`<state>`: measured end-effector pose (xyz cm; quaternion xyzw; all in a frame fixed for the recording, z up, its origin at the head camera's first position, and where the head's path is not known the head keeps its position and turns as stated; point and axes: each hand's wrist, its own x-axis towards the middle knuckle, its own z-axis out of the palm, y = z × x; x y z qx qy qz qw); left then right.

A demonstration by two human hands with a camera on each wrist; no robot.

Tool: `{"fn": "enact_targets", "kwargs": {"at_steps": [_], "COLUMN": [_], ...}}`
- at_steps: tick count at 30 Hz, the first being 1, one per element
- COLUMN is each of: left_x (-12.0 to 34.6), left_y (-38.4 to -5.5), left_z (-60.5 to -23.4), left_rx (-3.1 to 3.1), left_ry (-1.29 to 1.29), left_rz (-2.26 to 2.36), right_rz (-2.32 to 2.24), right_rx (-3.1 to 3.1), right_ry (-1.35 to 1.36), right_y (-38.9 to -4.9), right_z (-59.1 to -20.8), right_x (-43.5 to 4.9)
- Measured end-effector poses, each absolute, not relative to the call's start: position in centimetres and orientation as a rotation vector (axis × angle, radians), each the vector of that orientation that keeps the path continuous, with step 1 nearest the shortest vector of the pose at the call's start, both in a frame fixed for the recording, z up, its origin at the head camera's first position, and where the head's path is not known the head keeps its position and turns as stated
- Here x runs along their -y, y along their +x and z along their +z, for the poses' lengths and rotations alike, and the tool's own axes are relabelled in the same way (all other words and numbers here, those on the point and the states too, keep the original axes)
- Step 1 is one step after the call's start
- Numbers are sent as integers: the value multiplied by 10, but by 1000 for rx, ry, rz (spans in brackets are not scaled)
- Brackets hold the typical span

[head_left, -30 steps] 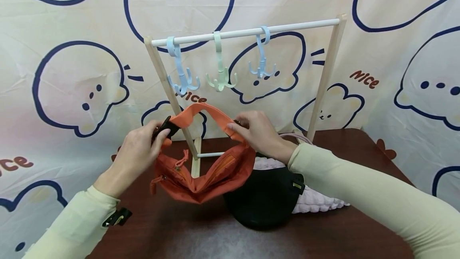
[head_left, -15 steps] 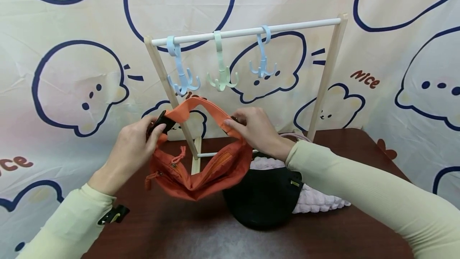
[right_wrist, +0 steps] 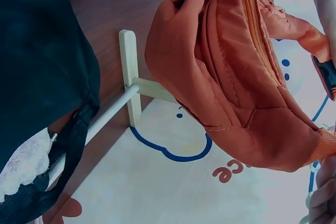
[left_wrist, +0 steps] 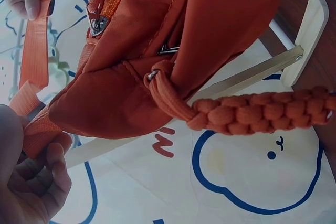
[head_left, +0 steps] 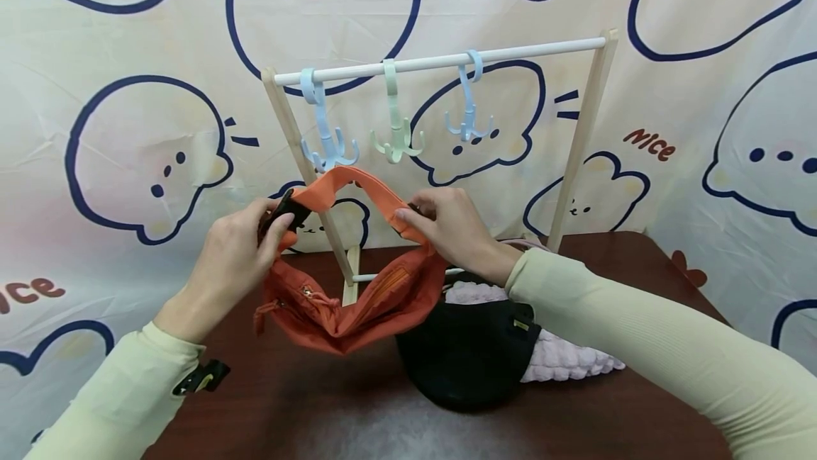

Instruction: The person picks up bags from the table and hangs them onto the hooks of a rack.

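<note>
I'm holding this orange waist bag (head_left: pixel 341 336) in midair over the dark table (head_left: pixel 242 417), in front of the wooden rack (head_left: pixel 583 134). Left hand (head_left: pixel 235 251) is pinching the strap (head_left: pixel 345 177) at its black buckle (head_left: pixel 296 217); right hand (head_left: pixel 456 230) is pinching the strap's other end. Fabric looks soft, floppy, maybe a little slick. Probably light, nothing fragile. Pouch sags in the middle, so imo grab both strap ends, not the body.
</note>
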<state>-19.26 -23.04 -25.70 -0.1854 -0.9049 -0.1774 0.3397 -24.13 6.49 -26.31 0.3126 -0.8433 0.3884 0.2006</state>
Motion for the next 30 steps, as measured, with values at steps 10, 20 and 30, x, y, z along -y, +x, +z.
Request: {"fn": "enact_targets", "kwargs": {"at_steps": [10, 20, 30], "left_x": [229, 228, 229], "left_y": [-192, -192, -192], "left_z": [-250, -243, -235], "left_rx": [2322, 2333, 2312], "left_ry": [-472, -461, -448], "left_rz": [-459, -470, -473], "right_rz": [1124, 1126, 1120], "right_rx": [2339, 2336, 2321], "right_ry": [872, 872, 866], "right_y": [-241, -242, -244], "right_z": [-257, -253, -246], "right_x": [-64, -63, -59]}}
